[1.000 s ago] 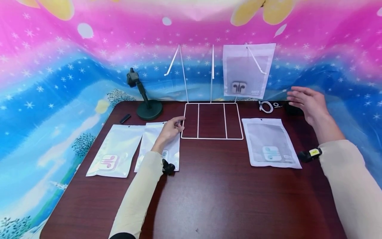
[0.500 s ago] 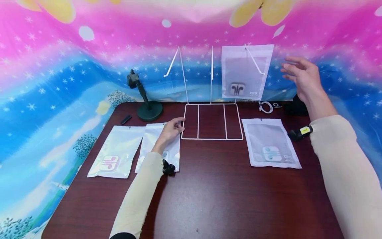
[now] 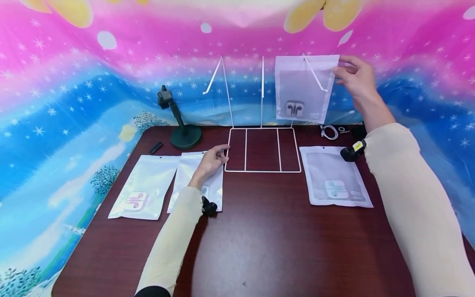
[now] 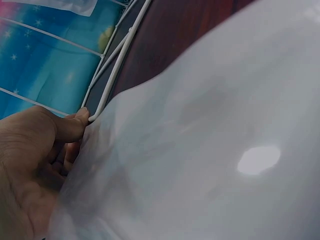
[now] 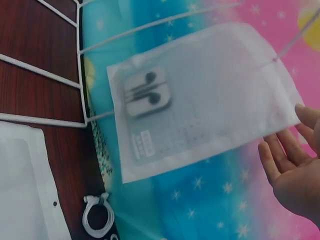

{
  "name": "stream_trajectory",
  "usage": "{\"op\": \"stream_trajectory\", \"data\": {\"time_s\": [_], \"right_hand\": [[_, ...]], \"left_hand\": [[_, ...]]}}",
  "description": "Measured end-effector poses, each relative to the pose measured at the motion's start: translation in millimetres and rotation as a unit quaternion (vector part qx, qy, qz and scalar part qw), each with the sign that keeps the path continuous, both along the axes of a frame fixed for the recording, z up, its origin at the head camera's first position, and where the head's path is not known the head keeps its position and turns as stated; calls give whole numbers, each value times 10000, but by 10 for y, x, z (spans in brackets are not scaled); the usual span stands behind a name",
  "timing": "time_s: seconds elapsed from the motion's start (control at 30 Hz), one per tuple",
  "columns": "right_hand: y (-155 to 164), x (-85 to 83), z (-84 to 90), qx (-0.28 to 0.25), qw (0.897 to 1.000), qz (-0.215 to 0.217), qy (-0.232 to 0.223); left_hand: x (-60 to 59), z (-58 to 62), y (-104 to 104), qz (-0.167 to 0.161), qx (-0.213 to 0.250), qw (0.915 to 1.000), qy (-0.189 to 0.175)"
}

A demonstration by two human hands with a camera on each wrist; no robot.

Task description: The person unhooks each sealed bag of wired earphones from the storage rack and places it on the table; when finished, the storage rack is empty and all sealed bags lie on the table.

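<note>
One earphone pouch [image 3: 305, 87] already hung from the right-hand hook of the white wire rack [image 3: 262, 149], in the upper middle of the head view, its grey earbud print low on the bag. The right hand [image 3: 355, 78] was up at the pouch's top right corner; from the head view the fingers seemed to touch or lightly pinch the edge, while the right wrist view showed them [image 5: 280, 156] straight and just beside the corner, so its grip looked loose and wide rather than closed on anything. The rack's other two hooks, left of the hung pouch, carried nothing.

Three pouches lay flat on the tabletop [image 3: 259, 231]: one with a pink print [image 3: 142, 186] at lower left, a second [image 3: 200, 177] just right of it under the left forearm, and one with a pale blue print [image 3: 334, 175] right of the rack's base. The left hand [image 3: 211, 160] rested on the second pouch, thumb tip [image 4: 75, 125] against the rack's base wire, fingers loosely curled; whether it held the pouch I could not tell.

By my judgement about a quarter was done: one hung, three left to hang
</note>
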State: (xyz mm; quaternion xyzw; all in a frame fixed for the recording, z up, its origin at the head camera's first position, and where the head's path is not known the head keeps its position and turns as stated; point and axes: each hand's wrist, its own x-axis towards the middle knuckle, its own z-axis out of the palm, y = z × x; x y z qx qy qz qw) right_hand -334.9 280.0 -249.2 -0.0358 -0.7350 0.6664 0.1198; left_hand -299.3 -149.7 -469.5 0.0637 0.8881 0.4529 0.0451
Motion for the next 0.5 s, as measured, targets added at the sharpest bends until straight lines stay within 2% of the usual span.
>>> {"op": "stream_trajectory", "data": {"time_s": [0.13,0.37,0.5], "right_hand": [[-87,12,20,11,9998,-170,57],[-119,99,-25,-381,9987,-10,327],[-106,183,-54,-295,9985,-28,455]], "left_hand": [[3,-3,0,3,17,10000,4],[19,6,9,8,46,10000,-4],[31,13,16,21,23,10000,0]]}}
